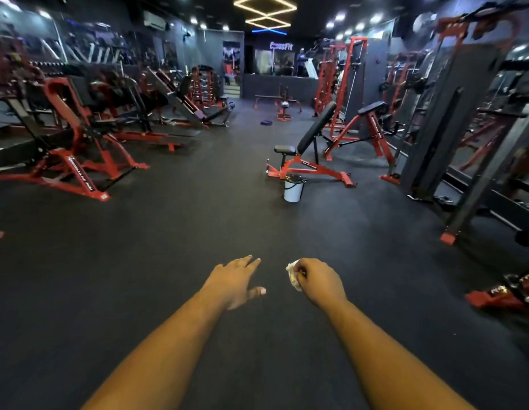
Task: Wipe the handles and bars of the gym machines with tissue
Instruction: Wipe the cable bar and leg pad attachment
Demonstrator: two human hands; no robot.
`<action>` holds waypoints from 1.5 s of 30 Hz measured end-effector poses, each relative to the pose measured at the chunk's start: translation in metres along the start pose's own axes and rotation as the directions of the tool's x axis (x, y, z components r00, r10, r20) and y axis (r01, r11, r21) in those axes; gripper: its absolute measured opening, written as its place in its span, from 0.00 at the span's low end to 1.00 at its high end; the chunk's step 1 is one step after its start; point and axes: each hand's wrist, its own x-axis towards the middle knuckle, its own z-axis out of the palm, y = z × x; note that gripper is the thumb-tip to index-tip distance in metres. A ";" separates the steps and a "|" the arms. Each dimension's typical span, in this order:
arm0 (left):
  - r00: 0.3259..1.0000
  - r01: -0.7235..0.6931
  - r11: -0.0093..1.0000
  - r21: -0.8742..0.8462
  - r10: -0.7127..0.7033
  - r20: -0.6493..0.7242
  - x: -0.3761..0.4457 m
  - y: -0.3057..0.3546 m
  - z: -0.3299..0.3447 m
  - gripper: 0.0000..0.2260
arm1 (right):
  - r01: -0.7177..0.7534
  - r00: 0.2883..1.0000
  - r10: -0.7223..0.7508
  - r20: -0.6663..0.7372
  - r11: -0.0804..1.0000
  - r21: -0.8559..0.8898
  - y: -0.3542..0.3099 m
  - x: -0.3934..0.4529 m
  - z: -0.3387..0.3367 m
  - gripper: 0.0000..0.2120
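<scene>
1. Position: both arms reach forward over the dark rubber floor (198, 220) in the open aisle of a gym. No machine is within touch; red-framed machines stand well apart on either side.

2. Right hand (319, 281): fingers curled round a small wad of white tissue (293, 275). The wad sticks out on the thumb side of the fist, crumpled, with a faint yellowish tint on part of it. Whether that is soiling or lighting, cannot tell.

3. Left hand (238, 279): released, fingers straight and spread, thumb out, holding nothing, hovering over the floor just beside the right hand.

4. Handling estimate, tissue: very light, soft, no stiffness. Likely to tear or shed if dragged hard over knurled or rough metal, and more so if damp. Best kept bunched in the palm with a pad of it exposed, as it sits now, so the fingers press through it rather than pull on an edge.

5. Handling estimate, targets: bars and handles are rigid and fixed, so the tissue should wrap round them and slide along.

6. Nearest candidates: adjustable bench (309, 149) ahead to the right, with a white bucket (293, 187) on the floor just beside its base; a leg-press type machine (65, 137) to the left; a dark cable tower (440, 122) at far right.

7. Status, judged: between machines; no wiping contact at present.
</scene>
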 end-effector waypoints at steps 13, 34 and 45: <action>0.990 -0.075 0.997 -0.019 0.077 0.115 0.323 -0.188 -0.021 0.39 | -0.138 0.990 0.137 0.030 0.990 0.040 0.006 0.328 0.087 0.09; 0.969 -0.107 0.994 -0.006 0.105 0.224 0.878 -0.316 -0.039 0.39 | -0.148 0.979 0.146 0.143 0.989 0.004 0.107 0.884 0.146 0.09; 0.940 -0.154 0.986 -0.071 0.168 0.298 1.188 -0.455 -0.061 0.39 | -0.219 0.955 0.232 0.186 0.972 -0.088 0.118 1.196 0.201 0.07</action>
